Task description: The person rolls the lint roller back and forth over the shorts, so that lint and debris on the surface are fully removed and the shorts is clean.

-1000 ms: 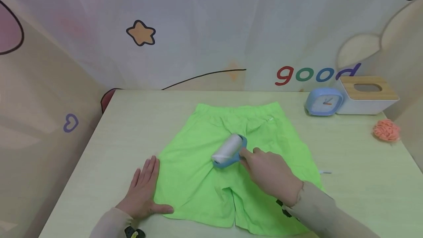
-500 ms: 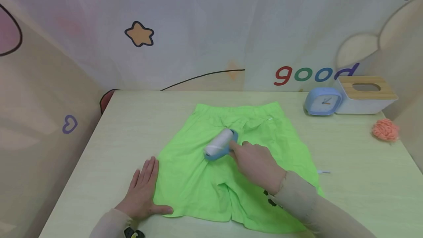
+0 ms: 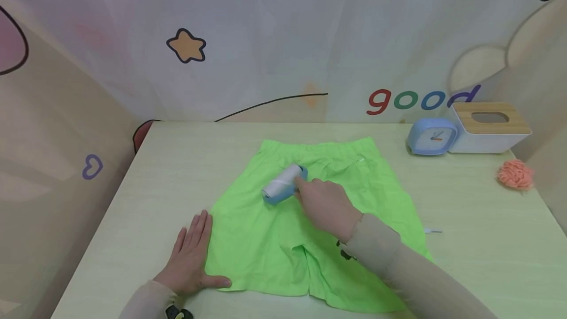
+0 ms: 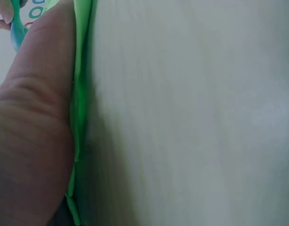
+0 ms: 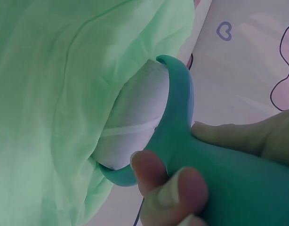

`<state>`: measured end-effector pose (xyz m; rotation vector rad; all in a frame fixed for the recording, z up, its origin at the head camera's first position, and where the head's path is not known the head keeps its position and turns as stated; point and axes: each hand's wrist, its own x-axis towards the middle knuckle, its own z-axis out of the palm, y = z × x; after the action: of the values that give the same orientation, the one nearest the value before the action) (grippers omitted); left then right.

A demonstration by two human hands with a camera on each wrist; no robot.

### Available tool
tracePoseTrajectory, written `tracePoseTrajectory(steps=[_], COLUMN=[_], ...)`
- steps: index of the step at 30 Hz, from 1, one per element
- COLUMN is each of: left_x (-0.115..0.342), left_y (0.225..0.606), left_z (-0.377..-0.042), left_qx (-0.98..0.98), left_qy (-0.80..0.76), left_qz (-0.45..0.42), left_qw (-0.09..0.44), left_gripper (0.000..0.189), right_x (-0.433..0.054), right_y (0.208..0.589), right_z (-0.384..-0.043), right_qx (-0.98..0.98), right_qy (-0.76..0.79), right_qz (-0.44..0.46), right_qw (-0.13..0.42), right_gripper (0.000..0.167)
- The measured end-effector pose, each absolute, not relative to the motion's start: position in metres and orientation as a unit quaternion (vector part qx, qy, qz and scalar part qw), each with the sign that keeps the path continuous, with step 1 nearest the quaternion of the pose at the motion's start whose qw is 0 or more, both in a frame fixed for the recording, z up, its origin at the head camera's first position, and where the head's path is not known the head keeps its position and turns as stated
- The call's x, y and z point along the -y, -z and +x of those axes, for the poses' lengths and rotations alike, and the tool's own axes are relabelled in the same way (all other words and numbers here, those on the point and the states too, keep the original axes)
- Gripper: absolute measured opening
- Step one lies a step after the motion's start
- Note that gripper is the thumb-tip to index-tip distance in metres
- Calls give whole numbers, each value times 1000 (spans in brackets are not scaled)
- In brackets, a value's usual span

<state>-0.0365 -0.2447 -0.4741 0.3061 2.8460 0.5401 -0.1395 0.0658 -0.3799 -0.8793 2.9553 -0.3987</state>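
Bright green shorts lie spread on the table, waistband toward the back wall. My right hand grips the blue handle of a lint roller, whose white roll rests on the upper left part of the shorts. In the right wrist view the fingers and thumb wrap the handle, and the white roll touches the cloth. My left hand lies flat with spread fingers at the left edge of the shorts, its thumb on the left leg hem. The left wrist view shows that hand beside the green cloth edge.
At the back right stand a blue clock and a white tissue box with a wooden lid. A pink flower-like ball sits near the right edge. A small white item lies just right of the shorts.
My right hand has pushed the lint roller up and to the left across the shorts. The cloth's creases and lower hem shifted slightly. My left hand has stayed in place.
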Motion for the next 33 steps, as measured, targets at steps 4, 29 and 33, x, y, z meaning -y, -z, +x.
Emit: tracePoseTrajectory(steps=[4,29,33], left_x=[245,247,247], left_y=[474,474,474], left_z=[-36,-36,-36], left_qx=[-971,-970,-969], left_qy=[-184,-190,-193], left_qz=[103,108,109], left_qw=[116,108,110], left_gripper=[149,153,152], right_x=[-55,-22,-26], right_y=[380,384,391], right_z=[-145,-180,-180], right_qx=[-952,-954,-952], right_qy=[118,135,141], right_qz=[-281,-267,-273], right_qw=[19,26,-1], right_gripper=[13,13,11])
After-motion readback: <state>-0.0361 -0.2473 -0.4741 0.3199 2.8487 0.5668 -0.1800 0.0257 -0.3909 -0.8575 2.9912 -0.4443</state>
